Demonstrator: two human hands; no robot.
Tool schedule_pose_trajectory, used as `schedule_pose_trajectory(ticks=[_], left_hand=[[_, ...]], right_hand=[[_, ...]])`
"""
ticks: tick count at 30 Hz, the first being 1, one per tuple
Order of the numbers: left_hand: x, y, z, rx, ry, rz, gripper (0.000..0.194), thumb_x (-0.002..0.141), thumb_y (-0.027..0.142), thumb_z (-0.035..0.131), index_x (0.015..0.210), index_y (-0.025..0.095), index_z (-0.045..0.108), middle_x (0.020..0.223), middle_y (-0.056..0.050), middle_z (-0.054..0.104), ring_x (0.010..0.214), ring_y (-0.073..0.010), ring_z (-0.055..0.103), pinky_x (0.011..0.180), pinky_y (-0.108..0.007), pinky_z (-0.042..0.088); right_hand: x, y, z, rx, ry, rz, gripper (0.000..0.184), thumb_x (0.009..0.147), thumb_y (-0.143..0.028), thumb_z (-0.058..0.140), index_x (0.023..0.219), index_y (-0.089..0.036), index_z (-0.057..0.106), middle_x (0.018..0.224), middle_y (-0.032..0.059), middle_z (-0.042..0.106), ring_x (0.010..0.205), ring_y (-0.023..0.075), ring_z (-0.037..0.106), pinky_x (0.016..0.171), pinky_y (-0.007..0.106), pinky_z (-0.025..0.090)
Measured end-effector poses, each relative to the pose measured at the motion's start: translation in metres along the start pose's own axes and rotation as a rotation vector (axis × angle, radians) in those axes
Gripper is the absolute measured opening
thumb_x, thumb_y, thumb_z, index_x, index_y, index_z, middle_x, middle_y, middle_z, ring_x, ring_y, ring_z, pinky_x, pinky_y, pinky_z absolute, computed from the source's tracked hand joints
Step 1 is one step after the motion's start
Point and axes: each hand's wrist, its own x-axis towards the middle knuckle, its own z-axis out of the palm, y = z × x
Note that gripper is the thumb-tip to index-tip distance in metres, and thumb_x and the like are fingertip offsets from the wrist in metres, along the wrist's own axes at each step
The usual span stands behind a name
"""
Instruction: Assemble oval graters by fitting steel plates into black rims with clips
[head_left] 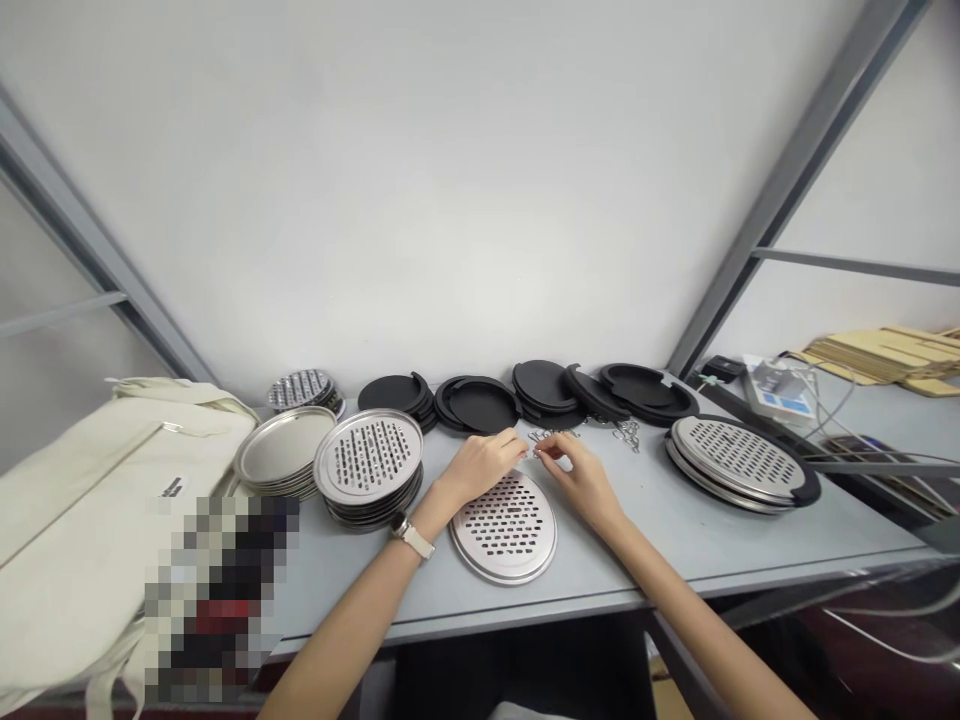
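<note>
My left hand and my right hand meet over the far edge of a round perforated metal disc lying flat on the grey table. Both hands have their fingertips pinched together around a small metal wire ring, too small to see clearly. A little pile of similar wire rings lies just beyond my fingers. A watch sits on my left wrist.
Left of the disc stand a stack of perforated discs and a stack of plain metal plates. Black round rims line the back. A finished stack in a black rim sits right. A cream bag lies left.
</note>
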Motion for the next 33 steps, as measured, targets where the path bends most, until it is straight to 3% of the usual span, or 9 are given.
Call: schedule_pose_trajectory(ticks=[8, 15, 23, 33], left_hand=[[0.001, 0.011, 0.002, -0.142, 0.033, -0.084, 0.028, 0.1, 0.033, 0.036, 0.101, 0.02, 0.06, 0.097, -0.002, 0.06, 0.083, -0.0121, 0.06, 0.071, -0.023, 0.043], [0.002, 0.014, 0.002, -0.193, 0.036, -0.159, 0.017, 0.096, 0.027, 0.044, 0.1, 0.02, 0.06, 0.098, 0.0, 0.06, 0.083, -0.0112, 0.06, 0.073, -0.022, 0.042], [0.001, 0.009, 0.001, -0.306, 0.036, -0.171, 0.01, 0.089, 0.024, 0.052, 0.092, 0.019, 0.061, 0.093, 0.001, 0.062, 0.08, -0.0114, 0.059, 0.073, -0.022, 0.041], [0.0, 0.003, -0.001, -0.279, 0.037, -0.181, 0.008, 0.087, 0.022, 0.054, 0.091, 0.02, 0.06, 0.09, 0.002, 0.06, 0.076, -0.0108, 0.058, 0.071, -0.021, 0.04]], right_hand=[[0.0, -0.005, 0.001, 0.014, 0.003, -0.046, 0.006, 0.089, -0.023, 0.05, 0.085, -0.022, 0.054, 0.084, 0.0041, 0.057, 0.079, 0.0204, 0.054, 0.074, 0.034, 0.047], [-0.001, -0.005, 0.003, 0.009, 0.008, -0.054, 0.007, 0.09, -0.024, 0.05, 0.085, -0.022, 0.054, 0.082, 0.0037, 0.057, 0.079, 0.0201, 0.055, 0.073, 0.033, 0.046], [-0.001, -0.005, 0.005, 0.003, -0.044, -0.08, 0.008, 0.092, -0.025, 0.049, 0.09, -0.022, 0.055, 0.085, 0.0044, 0.055, 0.081, 0.0201, 0.055, 0.075, 0.033, 0.047], [0.0, -0.008, 0.004, 0.015, -0.083, -0.095, 0.01, 0.091, -0.022, 0.048, 0.086, -0.021, 0.057, 0.082, 0.0038, 0.053, 0.079, 0.0199, 0.054, 0.075, 0.033, 0.046]])
